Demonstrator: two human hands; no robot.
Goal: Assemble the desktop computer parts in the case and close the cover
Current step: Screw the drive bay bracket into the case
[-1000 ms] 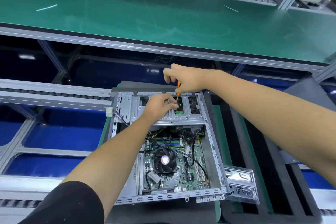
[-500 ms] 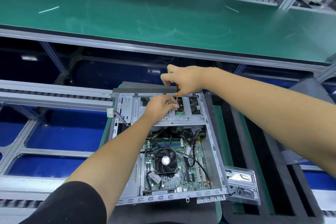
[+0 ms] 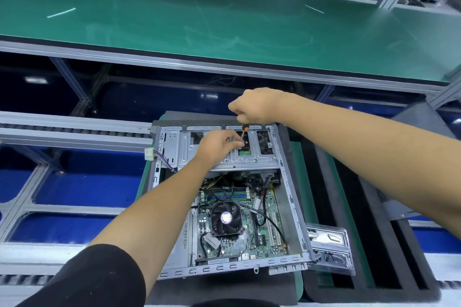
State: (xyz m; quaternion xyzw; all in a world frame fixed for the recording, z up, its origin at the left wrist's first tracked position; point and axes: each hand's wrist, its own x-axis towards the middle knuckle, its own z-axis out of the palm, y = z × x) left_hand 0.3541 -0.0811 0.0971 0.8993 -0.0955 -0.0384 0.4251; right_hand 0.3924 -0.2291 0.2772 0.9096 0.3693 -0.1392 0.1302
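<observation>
Head view: The computer case (image 3: 290, 197) lies on its side, open, on a green mat (image 3: 298, 172) in front of the person. Bare grey metal walls; cover off. Inside, the motherboard (image 3: 249, 227) shows a black cooler fan (image 3: 226, 218) and loose black cables. A drive bracket (image 3: 249, 157) spans the far end. The right hand (image 3: 254, 107) grips a screwdriver (image 3: 243, 135) with an orange collar, tip down into the bracket. The left hand (image 3: 217, 147) pinches its shaft near the tip.

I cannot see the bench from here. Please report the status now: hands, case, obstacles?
Right hand grips screwdriver, tip down at drive bay bracket. Left hand pinches its shaft. Case open, cover off. Nothing blocking.
</observation>
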